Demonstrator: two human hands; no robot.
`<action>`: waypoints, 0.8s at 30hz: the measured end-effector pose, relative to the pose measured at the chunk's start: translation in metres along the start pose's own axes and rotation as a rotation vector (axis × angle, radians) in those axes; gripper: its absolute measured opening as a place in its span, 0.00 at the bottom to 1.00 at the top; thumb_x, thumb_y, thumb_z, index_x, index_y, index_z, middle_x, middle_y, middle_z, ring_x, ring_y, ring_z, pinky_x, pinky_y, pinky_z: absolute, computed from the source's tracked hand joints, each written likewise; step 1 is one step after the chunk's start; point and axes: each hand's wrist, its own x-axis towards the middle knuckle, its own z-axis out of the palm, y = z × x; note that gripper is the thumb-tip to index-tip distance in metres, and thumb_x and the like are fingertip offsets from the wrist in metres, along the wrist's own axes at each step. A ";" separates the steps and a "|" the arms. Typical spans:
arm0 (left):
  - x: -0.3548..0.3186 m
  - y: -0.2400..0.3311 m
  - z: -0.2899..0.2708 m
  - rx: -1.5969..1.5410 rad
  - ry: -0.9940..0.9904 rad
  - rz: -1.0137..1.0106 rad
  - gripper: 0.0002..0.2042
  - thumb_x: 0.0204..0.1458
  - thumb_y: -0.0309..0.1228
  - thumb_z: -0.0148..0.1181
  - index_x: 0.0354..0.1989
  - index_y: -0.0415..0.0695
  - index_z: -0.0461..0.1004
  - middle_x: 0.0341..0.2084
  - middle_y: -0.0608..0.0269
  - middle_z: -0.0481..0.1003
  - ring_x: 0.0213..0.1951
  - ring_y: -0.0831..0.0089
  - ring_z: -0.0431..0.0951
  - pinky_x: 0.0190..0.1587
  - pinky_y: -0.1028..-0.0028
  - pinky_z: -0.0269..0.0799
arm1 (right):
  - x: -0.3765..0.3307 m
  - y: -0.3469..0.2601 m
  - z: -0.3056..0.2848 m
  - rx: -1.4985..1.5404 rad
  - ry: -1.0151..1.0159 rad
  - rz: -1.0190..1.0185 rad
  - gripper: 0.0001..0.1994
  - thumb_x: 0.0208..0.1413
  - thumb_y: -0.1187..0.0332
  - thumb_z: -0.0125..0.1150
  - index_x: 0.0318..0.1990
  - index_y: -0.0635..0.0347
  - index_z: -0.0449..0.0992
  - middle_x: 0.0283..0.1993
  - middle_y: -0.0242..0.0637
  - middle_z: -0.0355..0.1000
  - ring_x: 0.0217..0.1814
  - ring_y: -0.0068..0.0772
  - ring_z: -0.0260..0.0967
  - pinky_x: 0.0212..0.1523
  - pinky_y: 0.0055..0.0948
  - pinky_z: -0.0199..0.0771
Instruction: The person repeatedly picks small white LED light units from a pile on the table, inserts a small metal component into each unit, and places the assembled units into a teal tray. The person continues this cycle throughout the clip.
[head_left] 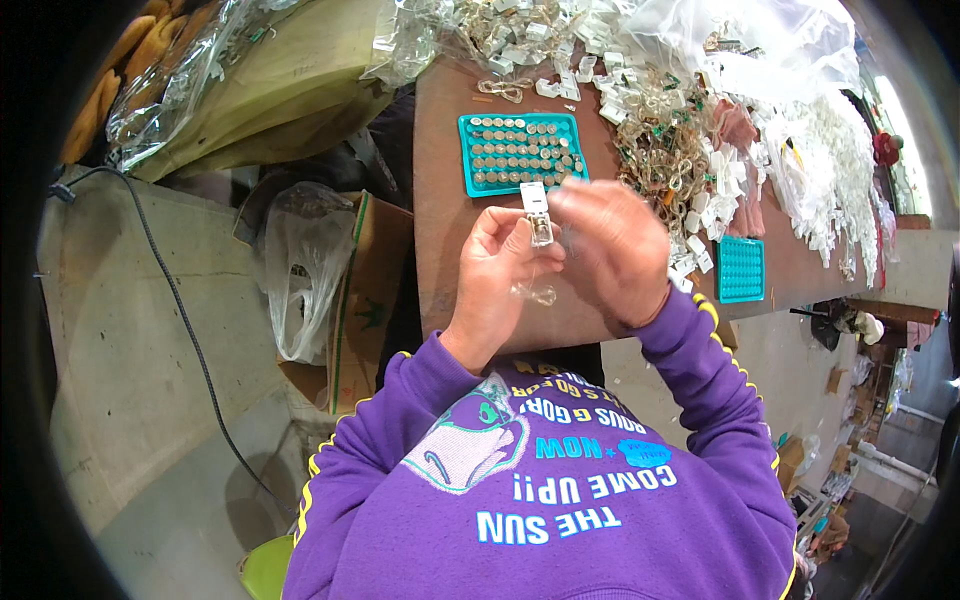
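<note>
My left hand pinches a small white plastic battery case over the table's near edge. Its lid is flipped up, and small metal parts show inside. A thin, pale loop of wire hangs under my left fingers. Close to the right side of the case is my right hand, its fingers bent and smeared by motion. Whether those fingers hold anything is hidden. Just beyond the case sits a teal tray with rows of round silver button cells.
The brown table carries a big heap of white cases and tangled wire lights. Another teal tray lies at the right edge. Clear plastic bags lie at the back. Left of the table stands a cardboard box with a plastic bag.
</note>
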 end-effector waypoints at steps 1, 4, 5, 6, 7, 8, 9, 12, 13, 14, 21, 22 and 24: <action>0.000 0.000 0.000 0.024 0.010 -0.019 0.08 0.61 0.31 0.55 0.43 0.43 0.65 0.36 0.60 0.76 0.31 0.78 0.76 0.31 0.80 0.72 | 0.004 0.012 -0.003 -0.127 0.007 -0.047 0.11 0.49 0.73 0.62 0.41 0.57 0.80 0.39 0.36 0.78 0.41 0.38 0.76 0.44 0.36 0.75; -0.001 0.003 -0.003 0.014 -0.082 -0.037 0.06 0.63 0.31 0.52 0.44 0.45 0.65 0.37 0.60 0.76 0.24 0.85 0.67 0.24 0.84 0.63 | 0.015 0.050 0.000 -0.102 -0.023 0.440 0.08 0.49 0.70 0.64 0.38 0.57 0.81 0.33 0.39 0.75 0.35 0.41 0.74 0.37 0.34 0.74; 0.000 0.004 -0.004 0.014 -0.097 -0.039 0.05 0.64 0.31 0.51 0.44 0.46 0.66 0.38 0.61 0.75 0.22 0.88 0.63 0.22 0.86 0.59 | 0.017 0.060 0.005 -0.158 -0.087 0.394 0.07 0.49 0.70 0.64 0.37 0.57 0.81 0.32 0.40 0.74 0.33 0.42 0.74 0.35 0.34 0.74; 0.000 0.004 -0.004 0.020 -0.112 -0.028 0.05 0.64 0.31 0.51 0.44 0.46 0.65 0.37 0.61 0.75 0.21 0.88 0.60 0.22 0.86 0.56 | 0.017 0.068 0.008 -0.229 -0.189 0.419 0.07 0.50 0.69 0.64 0.36 0.57 0.81 0.31 0.40 0.73 0.32 0.43 0.73 0.34 0.35 0.73; -0.001 0.003 -0.005 0.041 -0.087 -0.025 0.05 0.64 0.31 0.51 0.44 0.46 0.65 0.37 0.61 0.75 0.20 0.89 0.57 0.21 0.86 0.53 | 0.015 0.073 0.010 -0.200 -0.173 0.337 0.07 0.49 0.69 0.64 0.36 0.57 0.81 0.31 0.40 0.73 0.32 0.43 0.73 0.34 0.35 0.73; -0.001 0.003 -0.005 0.058 -0.065 -0.033 0.05 0.64 0.31 0.51 0.44 0.46 0.65 0.37 0.61 0.75 0.19 0.89 0.54 0.21 0.86 0.50 | 0.012 0.076 0.011 -0.188 -0.197 0.335 0.06 0.49 0.68 0.65 0.35 0.57 0.81 0.31 0.39 0.73 0.32 0.44 0.73 0.34 0.36 0.73; -0.001 0.003 -0.005 0.062 -0.061 -0.023 0.05 0.64 0.31 0.51 0.44 0.46 0.65 0.37 0.62 0.75 0.19 0.89 0.55 0.21 0.86 0.51 | 0.009 0.078 0.013 -0.171 -0.224 0.340 0.06 0.49 0.68 0.65 0.34 0.57 0.81 0.30 0.39 0.73 0.32 0.44 0.73 0.34 0.37 0.73; 0.000 0.003 -0.005 0.058 -0.080 -0.030 0.06 0.64 0.31 0.51 0.44 0.46 0.65 0.36 0.62 0.75 0.20 0.89 0.56 0.22 0.86 0.53 | 0.005 0.081 0.016 -0.165 -0.210 0.337 0.06 0.48 0.68 0.65 0.33 0.57 0.82 0.31 0.39 0.74 0.33 0.44 0.74 0.35 0.37 0.74; 0.000 0.003 -0.005 0.048 -0.085 -0.029 0.06 0.64 0.31 0.51 0.44 0.46 0.65 0.36 0.62 0.75 0.20 0.89 0.56 0.22 0.86 0.53 | 0.006 0.081 0.016 -0.159 -0.209 0.338 0.06 0.48 0.68 0.65 0.34 0.57 0.82 0.31 0.39 0.74 0.33 0.44 0.74 0.35 0.37 0.74; 0.000 0.003 -0.005 0.038 -0.088 -0.028 0.06 0.64 0.31 0.51 0.44 0.45 0.65 0.36 0.62 0.75 0.20 0.89 0.56 0.22 0.86 0.53 | 0.007 0.082 0.015 -0.149 -0.213 0.348 0.06 0.48 0.69 0.65 0.34 0.57 0.82 0.31 0.39 0.75 0.33 0.44 0.74 0.35 0.37 0.74; -0.001 0.003 -0.004 -0.002 -0.052 -0.056 0.07 0.63 0.33 0.53 0.45 0.45 0.66 0.36 0.61 0.74 0.27 0.82 0.68 0.28 0.83 0.63 | 0.011 0.089 0.015 -0.089 -0.229 0.399 0.07 0.46 0.69 0.66 0.34 0.58 0.82 0.30 0.40 0.76 0.33 0.44 0.75 0.36 0.36 0.74; 0.000 0.003 -0.004 -0.005 -0.065 -0.052 0.08 0.63 0.33 0.53 0.45 0.45 0.66 0.36 0.61 0.74 0.28 0.81 0.69 0.29 0.82 0.65 | 0.010 0.090 0.015 -0.092 -0.221 0.405 0.07 0.46 0.69 0.66 0.34 0.58 0.82 0.30 0.40 0.76 0.33 0.44 0.75 0.36 0.35 0.74; 0.000 0.003 -0.004 -0.009 -0.078 -0.050 0.08 0.62 0.33 0.54 0.45 0.45 0.66 0.36 0.61 0.74 0.30 0.79 0.71 0.31 0.80 0.67 | 0.009 0.091 0.017 -0.115 -0.246 0.428 0.07 0.46 0.69 0.66 0.34 0.57 0.82 0.32 0.40 0.76 0.34 0.43 0.75 0.36 0.34 0.75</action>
